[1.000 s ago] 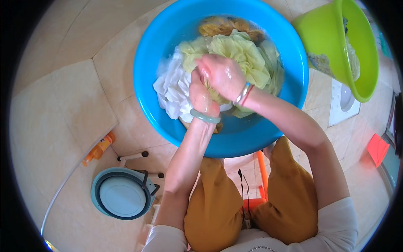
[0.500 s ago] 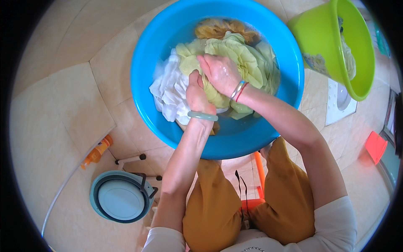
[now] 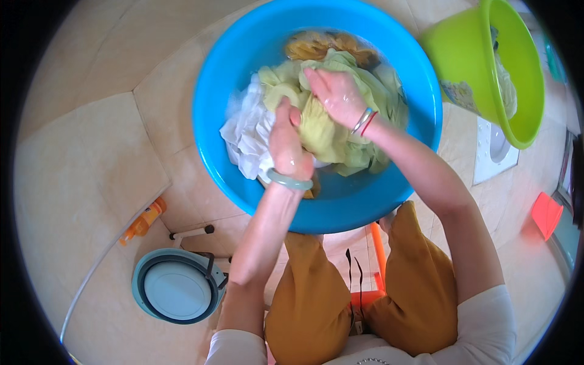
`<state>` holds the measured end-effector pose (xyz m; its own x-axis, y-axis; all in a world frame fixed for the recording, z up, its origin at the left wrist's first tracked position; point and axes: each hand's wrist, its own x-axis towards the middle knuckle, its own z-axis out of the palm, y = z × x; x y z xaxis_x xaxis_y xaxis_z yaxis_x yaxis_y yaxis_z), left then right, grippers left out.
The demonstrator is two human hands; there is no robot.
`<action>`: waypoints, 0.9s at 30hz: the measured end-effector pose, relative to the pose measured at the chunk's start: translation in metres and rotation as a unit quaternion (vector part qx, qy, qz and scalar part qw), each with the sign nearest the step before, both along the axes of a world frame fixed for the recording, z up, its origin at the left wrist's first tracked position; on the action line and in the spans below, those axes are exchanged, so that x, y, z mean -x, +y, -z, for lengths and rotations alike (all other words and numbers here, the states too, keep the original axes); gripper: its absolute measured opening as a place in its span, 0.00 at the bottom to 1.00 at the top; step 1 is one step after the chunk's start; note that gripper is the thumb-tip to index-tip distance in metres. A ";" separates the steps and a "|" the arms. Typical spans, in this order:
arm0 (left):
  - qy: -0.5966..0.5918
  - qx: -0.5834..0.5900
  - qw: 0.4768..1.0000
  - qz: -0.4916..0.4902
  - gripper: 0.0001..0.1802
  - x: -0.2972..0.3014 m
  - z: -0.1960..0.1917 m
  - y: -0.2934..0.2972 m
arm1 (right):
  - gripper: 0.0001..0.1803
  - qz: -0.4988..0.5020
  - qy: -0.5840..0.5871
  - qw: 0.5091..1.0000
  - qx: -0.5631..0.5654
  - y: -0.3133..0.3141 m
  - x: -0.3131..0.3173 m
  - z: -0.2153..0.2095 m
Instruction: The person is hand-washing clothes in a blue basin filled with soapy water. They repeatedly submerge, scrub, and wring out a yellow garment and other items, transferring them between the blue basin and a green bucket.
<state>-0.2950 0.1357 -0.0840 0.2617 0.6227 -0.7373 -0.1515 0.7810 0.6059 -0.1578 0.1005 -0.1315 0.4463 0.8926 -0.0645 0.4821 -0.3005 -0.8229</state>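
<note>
A wide blue tub (image 3: 210, 176) in front of me holds water and soaking laundry. My left hand (image 3: 287, 146), with a pale green bangle at the wrist, is closed on the left part of a yellow-green garment (image 3: 325, 131). Farther right, my right hand (image 3: 339, 100) has its fingers curled round the same garment, which spreads between and beyond both hands. White cloth (image 3: 246, 137) lies bunched to the left of my left hand. A mustard-brown cloth (image 3: 331, 47) floats at the tub's far side.
A tilted lime-green bucket (image 3: 462, 55) stands at the far right, above a white floor fixture (image 3: 491, 149). To my left are a collapsible grey-blue basin (image 3: 176, 291), an orange bottle (image 3: 144, 222) and a thin hose (image 3: 91, 277). An orange-red object (image 3: 546, 214) is at right.
My right hand has moved slightly right, away from my left hand. The yellow-green garment between them now shows a broader, smoother stretch. My left hand has barely shifted.
</note>
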 end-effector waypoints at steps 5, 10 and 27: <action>0.031 -0.290 0.929 0.229 0.14 0.021 -0.019 0.038 | 0.20 0.129 0.458 0.873 -0.110 -0.013 -0.060 -0.037; 0.184 -0.480 0.784 0.348 0.12 0.040 -0.013 0.070 | 0.34 -0.016 0.054 0.992 -0.112 -0.016 -0.062 -0.050; -0.348 -0.025 0.936 0.051 0.35 -0.001 -0.010 0.032 | 0.28 -0.267 0.228 0.920 -0.176 -0.012 0.062 -0.094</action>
<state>-0.2938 0.1673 -0.0742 0.7281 0.5965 -0.3377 -0.4479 0.7869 0.4243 -0.2201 0.0889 -0.0377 -0.0632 0.9783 0.1975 0.0641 0.2015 -0.9774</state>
